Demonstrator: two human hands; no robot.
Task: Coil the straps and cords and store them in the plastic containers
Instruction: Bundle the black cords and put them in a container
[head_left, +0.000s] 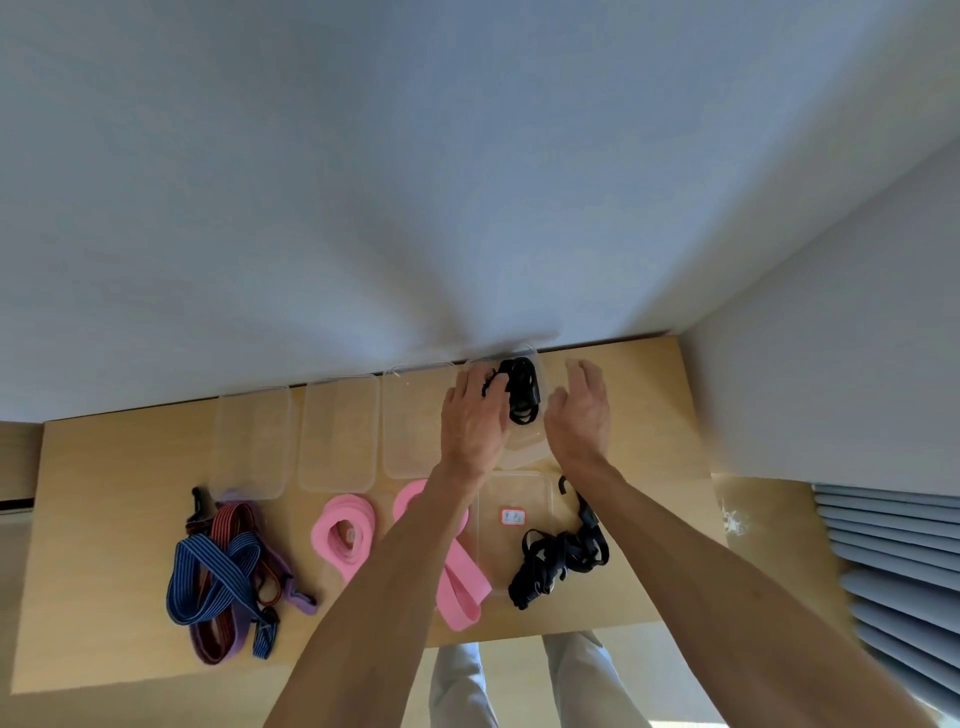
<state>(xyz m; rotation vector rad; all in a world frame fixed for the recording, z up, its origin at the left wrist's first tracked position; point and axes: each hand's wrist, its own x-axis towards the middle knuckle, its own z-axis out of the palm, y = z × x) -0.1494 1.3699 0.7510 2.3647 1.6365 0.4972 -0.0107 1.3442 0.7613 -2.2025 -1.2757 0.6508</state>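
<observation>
While the black coiled strap (521, 391) sits in the clear container (524, 447) right of centre, long axis running up the frame, the left hand (475, 415) touches it with relaxed fingers, nearer than the open right hand (581, 410) just beside it.

Black cord (521, 391) in a clear container (524, 447); pink straps (345, 535) at centre; blue-striped cords (213, 577) lower left, on a tan table (104, 519).
</observation>
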